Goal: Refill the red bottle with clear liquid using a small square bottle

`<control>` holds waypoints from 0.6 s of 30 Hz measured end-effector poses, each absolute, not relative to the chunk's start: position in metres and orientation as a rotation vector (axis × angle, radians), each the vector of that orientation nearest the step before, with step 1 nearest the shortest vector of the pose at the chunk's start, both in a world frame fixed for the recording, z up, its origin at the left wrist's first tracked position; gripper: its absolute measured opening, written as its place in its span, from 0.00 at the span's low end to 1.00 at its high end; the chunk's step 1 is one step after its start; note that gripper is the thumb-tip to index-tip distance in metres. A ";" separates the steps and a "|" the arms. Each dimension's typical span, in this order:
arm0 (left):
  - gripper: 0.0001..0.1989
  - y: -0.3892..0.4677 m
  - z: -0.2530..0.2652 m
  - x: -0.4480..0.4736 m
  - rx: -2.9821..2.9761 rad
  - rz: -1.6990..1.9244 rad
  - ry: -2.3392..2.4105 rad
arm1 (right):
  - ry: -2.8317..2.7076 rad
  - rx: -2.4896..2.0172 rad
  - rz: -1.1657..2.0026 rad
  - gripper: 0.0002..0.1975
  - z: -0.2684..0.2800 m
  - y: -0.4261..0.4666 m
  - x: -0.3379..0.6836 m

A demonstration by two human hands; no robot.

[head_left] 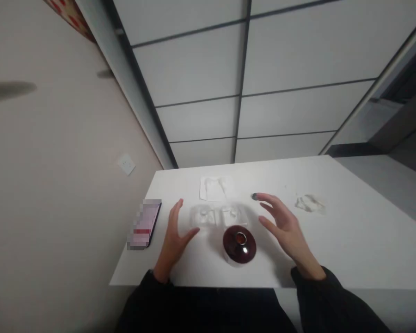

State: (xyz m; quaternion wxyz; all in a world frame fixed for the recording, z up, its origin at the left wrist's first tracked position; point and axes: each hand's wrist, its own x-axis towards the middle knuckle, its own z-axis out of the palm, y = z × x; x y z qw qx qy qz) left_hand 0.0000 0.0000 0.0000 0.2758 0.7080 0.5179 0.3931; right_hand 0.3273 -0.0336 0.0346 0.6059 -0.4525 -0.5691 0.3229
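My left hand (175, 238) hovers over the left part of the white table, fingers and thumb spread, holding nothing. Its thumb points at a clear plastic tray (204, 217); a second clear tray (234, 215) sits just to the right. In front of them stands a white pot with a glossy dark red lid (238, 254), which has a round knob on top. To the right of the pot, my right hand (284, 226) is also open, fingers curved and apart. A small dark round object (254, 196) lies by its index fingertip; whether they touch, I cannot tell.
A phone-like slab with a blurred screen (145, 226) lies at the table's left edge, beside the wall. Behind the trays is a flat white sheet or packet (213, 188). A crumpled clear plastic wrapper (310, 203) lies at the right. White panelled doors (201, 120) rise behind the table.
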 end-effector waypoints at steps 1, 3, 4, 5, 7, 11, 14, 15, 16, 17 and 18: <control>0.40 -0.014 0.002 0.004 1.903 1.156 1.386 | -1.389 -1.089 0.810 0.24 0.019 -0.025 0.333; 0.37 -0.044 0.002 0.018 1.908 1.190 1.265 | -1.553 -1.150 0.965 0.37 -0.003 -0.013 0.340; 0.40 -0.057 0.000 0.028 1.911 1.129 1.184 | -1.616 -1.162 1.030 0.42 -0.010 -0.010 0.340; 0.44 -0.068 -0.003 0.039 1.917 1.070 1.119 | -1.660 -1.162 1.086 0.47 -0.014 -0.007 0.339; 0.58 -0.081 -0.011 0.064 1.929 1.010 1.064 | -1.691 -1.156 1.166 0.51 -0.015 -0.003 0.334; 0.57 -0.083 -0.023 0.096 1.853 0.994 1.158 | -1.647 -1.243 1.213 0.45 -0.004 0.002 0.324; 0.48 -0.078 -0.024 0.095 1.831 0.985 1.181 | -1.598 -1.286 1.128 0.36 0.003 -0.003 0.327; 0.48 -0.077 -0.023 0.092 1.828 0.972 1.169 | -1.584 -1.288 1.086 0.34 0.005 -0.007 0.331; 0.48 -0.075 -0.021 0.088 1.821 0.951 1.154 | -1.571 -1.287 1.039 0.33 0.007 -0.013 0.335; 0.47 -0.073 -0.020 0.084 1.808 0.925 1.135 | -1.562 -1.288 0.987 0.32 0.009 -0.019 0.339; 0.47 -0.071 -0.018 0.080 1.788 0.895 1.114 | -1.558 -1.287 0.932 0.31 0.013 -0.026 0.344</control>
